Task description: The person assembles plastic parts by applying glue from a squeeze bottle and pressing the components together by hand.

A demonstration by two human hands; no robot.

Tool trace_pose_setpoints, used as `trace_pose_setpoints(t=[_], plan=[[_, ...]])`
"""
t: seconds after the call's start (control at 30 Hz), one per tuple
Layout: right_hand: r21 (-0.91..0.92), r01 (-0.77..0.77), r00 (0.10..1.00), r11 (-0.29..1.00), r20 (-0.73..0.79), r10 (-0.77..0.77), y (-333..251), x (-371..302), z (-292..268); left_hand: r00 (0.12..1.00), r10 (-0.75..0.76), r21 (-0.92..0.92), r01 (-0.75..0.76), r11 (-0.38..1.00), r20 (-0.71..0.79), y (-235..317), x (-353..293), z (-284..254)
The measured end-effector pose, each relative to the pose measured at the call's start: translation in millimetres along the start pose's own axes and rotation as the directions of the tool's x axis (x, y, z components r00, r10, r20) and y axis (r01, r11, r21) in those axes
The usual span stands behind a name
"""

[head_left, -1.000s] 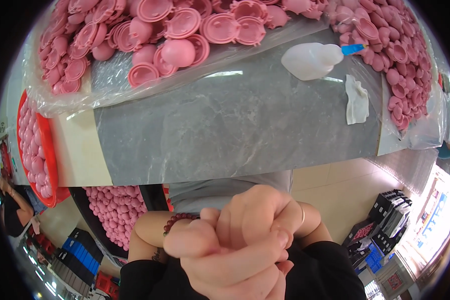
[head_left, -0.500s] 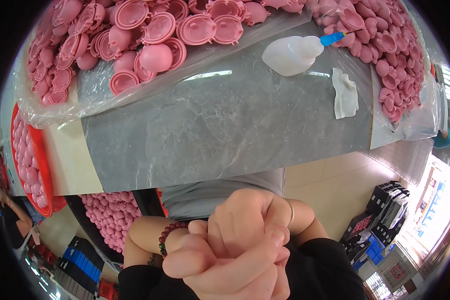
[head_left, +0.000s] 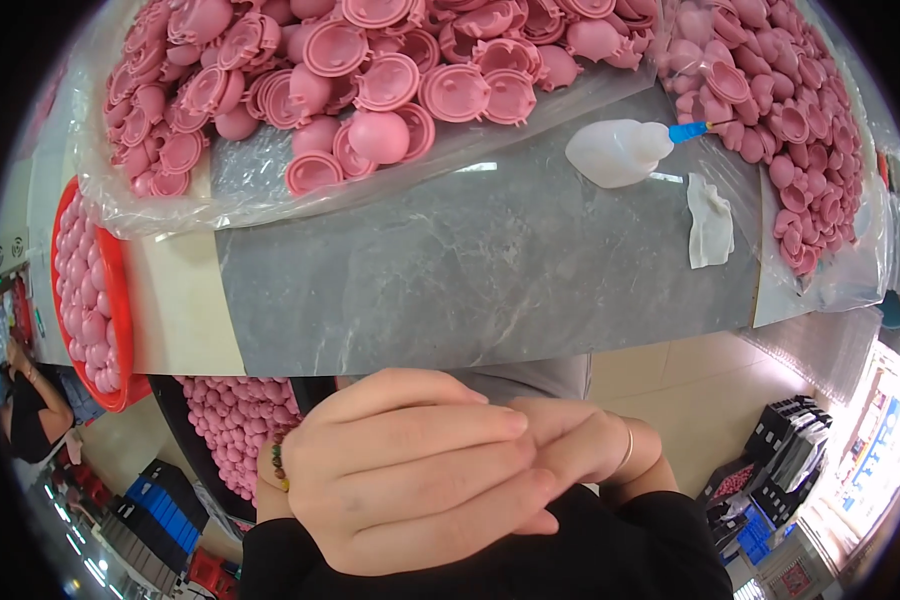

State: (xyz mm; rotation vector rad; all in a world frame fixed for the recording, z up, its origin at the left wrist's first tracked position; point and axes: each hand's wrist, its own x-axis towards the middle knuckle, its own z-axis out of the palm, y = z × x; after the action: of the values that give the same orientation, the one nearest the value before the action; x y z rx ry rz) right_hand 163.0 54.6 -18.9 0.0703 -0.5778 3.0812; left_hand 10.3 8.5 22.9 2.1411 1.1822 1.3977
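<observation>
My left hand (head_left: 410, 480), with a beaded bracelet at its wrist, is closed over my right hand (head_left: 580, 440) in front of my body. Its long fingers lie pressed together across the right hand's fingers. The right hand, with a thin bangle at the wrist, is bent, and most of its fingers are hidden behind the left. Whether anything is inside it cannot be seen. Beyond the hands lies the grey marbled table top (head_left: 470, 290). Farther off, a white squeeze bottle (head_left: 618, 153) with a blue needle tip lies on its side, near a crumpled white cloth (head_left: 710, 222).
Pink plastic half-shells (head_left: 375, 85) are heaped on clear sheeting at the far left; another pink heap (head_left: 800, 130) lies far right. A red basin (head_left: 120, 340) of pink balls stands left. Below the table edge is a black crate with pink balls (head_left: 235, 425). Stacked black trays (head_left: 780, 440) stand right.
The left hand has turned from interlocked, curled fingers to lying straight-fingered over the right hand. The table and its things have shifted right and down in view.
</observation>
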Motion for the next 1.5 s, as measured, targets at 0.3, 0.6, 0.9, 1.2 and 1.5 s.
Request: trace_pose_setpoints(t=[0.3, 0.6, 0.9, 1.2, 1.5], plan=[[0.159, -0.092, 0.976, 0.983, 0.211, 0.058, 9.1, 6.3, 3.6, 0.976, 0.175, 0.030, -0.180, 0.983, 0.128, -10.2, 4.7, -10.5], [0.219, -0.226, 0.974, 0.949, 0.080, 0.213, 1.3, 6.0, 9.7, 0.978, 0.159, 0.064, -0.168, 0.984, 0.132, -12.4, 3.8, -13.8], [0.019, -0.066, 0.989, 0.998, 0.132, 0.063, 2.1, 4.8, 4.3, 0.972, -0.109, 0.240, 0.159, 0.958, -0.206, -26.4, 4.3, -15.1], [-0.994, 0.007, 0.048, -0.112, 0.112, -0.993, -68.3, -7.1, 13.4, 0.864, -0.285, 0.569, 0.490, 0.660, -0.415, -47.8, 15.2, -27.6], [-0.864, -0.477, 0.422, -0.163, -0.063, -0.904, -89.2, -5.7, -12.9, 0.824, -0.429, 0.492, 0.566, 0.662, -0.370, -50.2, 6.8, -25.8]])
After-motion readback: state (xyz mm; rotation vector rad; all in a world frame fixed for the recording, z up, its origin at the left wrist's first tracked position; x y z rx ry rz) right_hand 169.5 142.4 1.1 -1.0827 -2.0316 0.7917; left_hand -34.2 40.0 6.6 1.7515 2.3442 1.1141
